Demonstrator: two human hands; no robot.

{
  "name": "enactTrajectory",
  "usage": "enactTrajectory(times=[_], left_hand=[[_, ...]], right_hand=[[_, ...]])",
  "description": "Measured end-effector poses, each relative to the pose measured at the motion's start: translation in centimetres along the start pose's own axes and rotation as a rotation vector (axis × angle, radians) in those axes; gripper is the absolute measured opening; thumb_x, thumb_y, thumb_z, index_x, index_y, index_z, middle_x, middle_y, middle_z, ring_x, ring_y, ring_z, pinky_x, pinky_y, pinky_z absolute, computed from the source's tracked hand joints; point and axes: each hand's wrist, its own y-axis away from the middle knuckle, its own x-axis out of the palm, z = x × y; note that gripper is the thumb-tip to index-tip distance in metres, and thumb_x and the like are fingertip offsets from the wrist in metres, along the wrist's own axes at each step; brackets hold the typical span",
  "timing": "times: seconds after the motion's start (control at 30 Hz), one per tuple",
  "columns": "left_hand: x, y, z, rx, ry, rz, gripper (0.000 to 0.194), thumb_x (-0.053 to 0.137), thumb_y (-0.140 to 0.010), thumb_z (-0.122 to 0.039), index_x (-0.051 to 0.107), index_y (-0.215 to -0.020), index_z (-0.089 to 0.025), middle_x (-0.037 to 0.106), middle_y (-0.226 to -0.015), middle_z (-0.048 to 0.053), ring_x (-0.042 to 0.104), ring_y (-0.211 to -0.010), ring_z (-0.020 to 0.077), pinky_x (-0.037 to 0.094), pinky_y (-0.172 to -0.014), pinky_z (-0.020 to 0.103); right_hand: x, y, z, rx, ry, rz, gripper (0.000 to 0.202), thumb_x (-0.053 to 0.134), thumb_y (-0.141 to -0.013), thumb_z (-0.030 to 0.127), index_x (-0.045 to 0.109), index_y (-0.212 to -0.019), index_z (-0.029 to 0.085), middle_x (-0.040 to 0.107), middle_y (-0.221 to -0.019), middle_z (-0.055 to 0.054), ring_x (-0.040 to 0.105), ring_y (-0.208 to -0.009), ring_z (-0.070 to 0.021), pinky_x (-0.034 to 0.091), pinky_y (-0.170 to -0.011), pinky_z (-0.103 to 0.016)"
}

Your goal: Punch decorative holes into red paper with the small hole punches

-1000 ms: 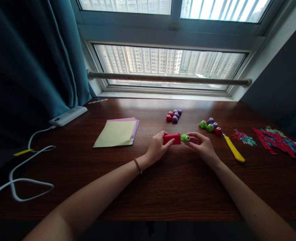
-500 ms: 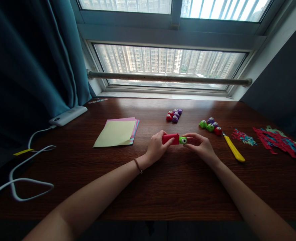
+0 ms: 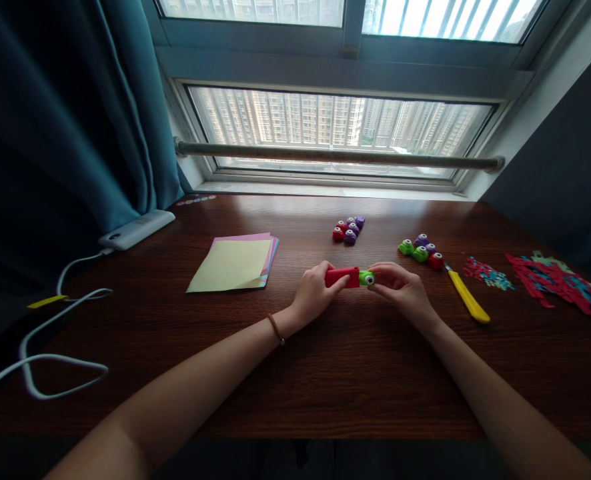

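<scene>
The left hand (image 3: pixel 315 292) is gripping the red block (image 3: pixel 343 277), thumb lying along its near face and fingers curling over the far side. And the right hand (image 3: pixel 399 288) is coming in opposite, pinching the green piece (image 3: pixel 367 278) between thumb and fingertips. That green piece is sitting right between the two hands, its eye showing, its left end meeting the block's right end!

Straight beyond the hands, a cluster of red and purple pieces (image 3: pixel 349 230) is resting on the desk (image 3: pixel 325 387). Just past the right hand, a mixed group (image 3: pixel 420 251) in green, purple and red is standing close together, and the yellow tool (image 3: pixel 468 297) is lying to that hand's right, its tip pointing at the red one. Further right, tiny scraps (image 3: pixel 489 273) are spreading out, then paper strips (image 3: pixel 558 283) are piling up beyond them.

Over to the left hand's left, the paper stack (image 3: pixel 233 265) is lying with a pale yellow sheet on top. A bracelet (image 3: pixel 276 329) is circling the left wrist.
</scene>
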Motion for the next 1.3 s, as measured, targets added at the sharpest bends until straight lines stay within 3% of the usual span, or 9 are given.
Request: enactTrajectory(times=[0.77,1.0,1.3], left_hand=[[0.02,0.01,0.04,0.048,0.009,0.054,0.037,0.046,-0.080,-0.053,0.050,-0.084,-0.017,0.057,-0.077,0.002,0.052,-0.069,0.0157,0.038,-0.063,0.026],[0.39,-0.01,0.07,0.103,-0.146,0.104,0.043,0.048,-0.076,-0.059,0.051,-0.085,-0.017,0.054,-0.080,0.004,0.050,-0.078,0.0191,0.038,-0.072,0.031],[0.67,0.26,-0.10,0.203,-0.261,0.105,0.044,0.053,-0.075,-0.054,0.050,-0.098,-0.017,0.049,-0.102,0.007,0.041,-0.100,0.0231,0.035,-0.085,0.037]], right_hand=[[0.08,0.12,0.10,-0.023,0.023,0.044,0.027,0.070,-0.067,0.025,0.065,-0.094,0.021,0.056,-0.102,-0.005,0.055,-0.097,-0.0214,0.049,-0.088,-0.035],[-0.24,0.17,-0.31,0.037,0.056,0.118,0.031,0.070,-0.068,0.028,0.063,-0.096,0.018,0.059,-0.101,-0.006,0.058,-0.093,-0.0212,0.049,-0.087,-0.036],[-0.64,0.00,-0.14,0.068,0.441,0.176,0.026,0.068,-0.067,0.030,0.066,-0.089,0.018,0.065,-0.088,-0.003,0.059,-0.080,-0.0180,0.048,-0.074,-0.030]])
